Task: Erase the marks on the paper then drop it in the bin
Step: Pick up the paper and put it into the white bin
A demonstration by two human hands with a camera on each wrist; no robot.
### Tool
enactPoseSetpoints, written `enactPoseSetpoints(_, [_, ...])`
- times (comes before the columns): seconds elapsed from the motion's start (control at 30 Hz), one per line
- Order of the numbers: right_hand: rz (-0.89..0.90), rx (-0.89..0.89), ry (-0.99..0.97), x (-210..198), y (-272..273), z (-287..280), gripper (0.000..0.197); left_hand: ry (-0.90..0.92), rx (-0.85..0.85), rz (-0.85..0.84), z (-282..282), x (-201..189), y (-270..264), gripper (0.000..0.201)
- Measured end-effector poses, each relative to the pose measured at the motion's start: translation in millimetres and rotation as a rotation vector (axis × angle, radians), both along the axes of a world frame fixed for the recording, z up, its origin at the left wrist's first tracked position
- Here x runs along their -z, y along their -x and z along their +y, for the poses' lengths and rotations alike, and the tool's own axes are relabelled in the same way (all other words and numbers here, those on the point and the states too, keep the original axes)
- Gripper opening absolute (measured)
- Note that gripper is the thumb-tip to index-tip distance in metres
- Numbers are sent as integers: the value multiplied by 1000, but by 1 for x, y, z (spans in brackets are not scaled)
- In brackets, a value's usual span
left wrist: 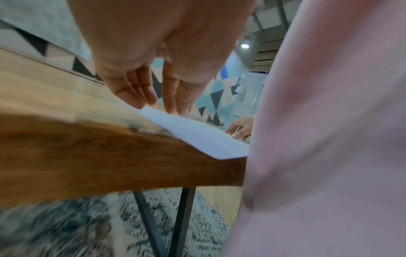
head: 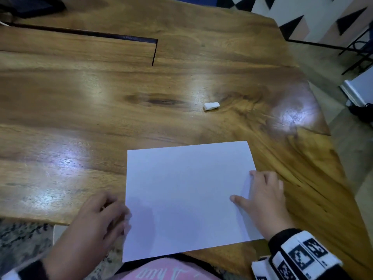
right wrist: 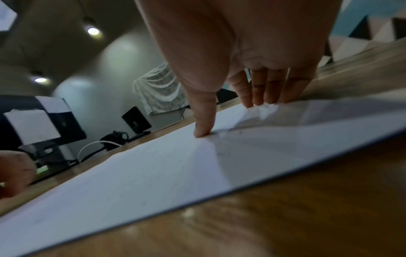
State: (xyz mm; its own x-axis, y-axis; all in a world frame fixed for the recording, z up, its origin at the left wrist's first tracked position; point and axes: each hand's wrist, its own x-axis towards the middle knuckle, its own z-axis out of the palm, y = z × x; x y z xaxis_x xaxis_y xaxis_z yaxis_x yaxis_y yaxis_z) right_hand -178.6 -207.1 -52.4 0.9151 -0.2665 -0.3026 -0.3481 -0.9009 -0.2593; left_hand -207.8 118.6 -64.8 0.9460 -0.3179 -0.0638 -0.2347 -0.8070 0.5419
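Right wrist view only: paper rumpled beneath right hand, grip released; left hand likewise released.

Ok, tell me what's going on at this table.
A person works on a white rectangular sheet of paper lying on the glossy wooden table, its near corner hanging over the edge. The right hand presses its thumb and fingers on the sheet's right edge, which buckles up slightly there. The left hand touches the left edge with straight fingers. A small white cylindrical lump lies farther back, untouched. No fold shows yet.
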Motion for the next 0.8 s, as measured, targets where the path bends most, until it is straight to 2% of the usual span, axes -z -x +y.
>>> enactPoseSetpoints(0.03, [-7, -31, 4, 0, 1, 0, 78, 18, -68, 30, 5, -1, 6, 10])
enactPoseSetpoints(0.13, [-15, -118, 3, 1, 5, 4, 74, -6, -331, 238, 16, 2, 21, 25])
enactPoseSetpoints(0.23, [-2, -186, 45, 1, 6, 7, 74, 222, -548, 497, 12, 1, 22, 52])
enactPoseSetpoints(0.3, [3, -203, 55, 1, 5, 7, 75, 346, -618, 665, 8, 3, 22, 60])
enactPoseSetpoints(0.37, [15, -213, 57, 0, 5, 6, 75, 416, -606, 802, -3, 3, 25, 57])
enactPoseSetpoints(0.43, [25, -221, 58, -1, 4, 5, 75, 475, -593, 831, -14, 1, 27, 50])
enactPoseSetpoints(0.57, [22, -252, 51, -2, 5, 3, 75, 513, -639, 709, -26, -4, 23, 40])
enactPoseSetpoints(0.7, [75, -312, -38, 0, 3, -2, 79, 477, -594, 702, -14, -6, 24, 44])
enactPoseSetpoints(0.8, [105, -348, -103, 1, -2, -6, 84, 536, -630, 663, 0, -7, 28, 66])
